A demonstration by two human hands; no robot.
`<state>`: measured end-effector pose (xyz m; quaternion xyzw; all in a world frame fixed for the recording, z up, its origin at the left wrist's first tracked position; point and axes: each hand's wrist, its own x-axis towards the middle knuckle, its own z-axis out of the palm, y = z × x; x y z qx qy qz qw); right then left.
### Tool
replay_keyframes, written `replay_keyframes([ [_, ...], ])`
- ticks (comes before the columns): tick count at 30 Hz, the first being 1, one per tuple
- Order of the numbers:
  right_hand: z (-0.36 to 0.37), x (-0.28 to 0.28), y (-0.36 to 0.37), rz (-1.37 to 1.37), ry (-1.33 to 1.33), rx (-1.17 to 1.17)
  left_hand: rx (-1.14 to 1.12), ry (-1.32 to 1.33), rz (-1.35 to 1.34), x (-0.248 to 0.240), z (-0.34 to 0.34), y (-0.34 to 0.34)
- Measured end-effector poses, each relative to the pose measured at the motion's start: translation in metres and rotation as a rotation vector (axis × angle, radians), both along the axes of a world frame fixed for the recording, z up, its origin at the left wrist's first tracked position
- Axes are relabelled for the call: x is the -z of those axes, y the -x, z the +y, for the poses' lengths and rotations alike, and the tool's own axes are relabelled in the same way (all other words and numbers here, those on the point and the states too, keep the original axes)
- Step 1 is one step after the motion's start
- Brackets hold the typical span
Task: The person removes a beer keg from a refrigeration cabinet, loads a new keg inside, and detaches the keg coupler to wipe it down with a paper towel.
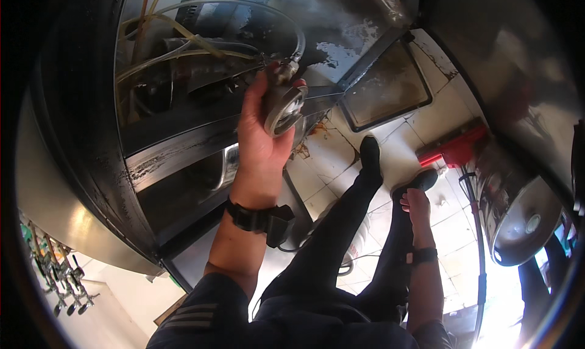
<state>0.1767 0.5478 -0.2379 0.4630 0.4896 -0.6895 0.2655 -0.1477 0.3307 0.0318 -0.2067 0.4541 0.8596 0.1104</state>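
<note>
My left hand (pixel 266 129) is wrapped round a metal keg coupler (pixel 286 110), whose round, hollow end faces up toward me. A clear hose (pixel 300 41) runs out of the coupler's far end and arches back to the left over a dark metal shelf unit (pixel 177 157). Among the hoses on the shelf, dark and metal parts (pixel 225 62) lie partly in shadow. Down by my right leg hangs my right hand (pixel 416 204), its fingers curled in, with nothing visible in them. It is apart from the coupler.
Red-headed floor squeegee (pixel 454 151) and a metal keg (pixel 524 227) stand to the right. A dark-rimmed tray (pixel 390 87) lies on the tiled floor ahead. A red-labelled plastic bottle (pixel 387 4) is at the top. Several beer taps (pixel 61 270) show at lower left.
</note>
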Motion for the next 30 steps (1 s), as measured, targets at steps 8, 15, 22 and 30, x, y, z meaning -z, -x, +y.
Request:
replay_keyframes([
  [8,0.017,-0.017,-0.003,-0.024,-0.030,0.045,0.031,0.018,-0.003,0.000,-0.001,0.000],
  [15,0.015,-0.022,0.001,0.000,0.007,0.068,-0.007,0.072,-0.025,-0.004,-0.004,0.000],
  [22,0.027,-0.026,-0.003,-0.083,0.005,0.099,-0.003,0.034,-0.009,0.005,0.000,-0.001],
  [30,0.033,-0.034,0.010,-0.043,-0.045,-0.043,-0.026,0.061,-0.023,0.004,-0.001,-0.001],
])
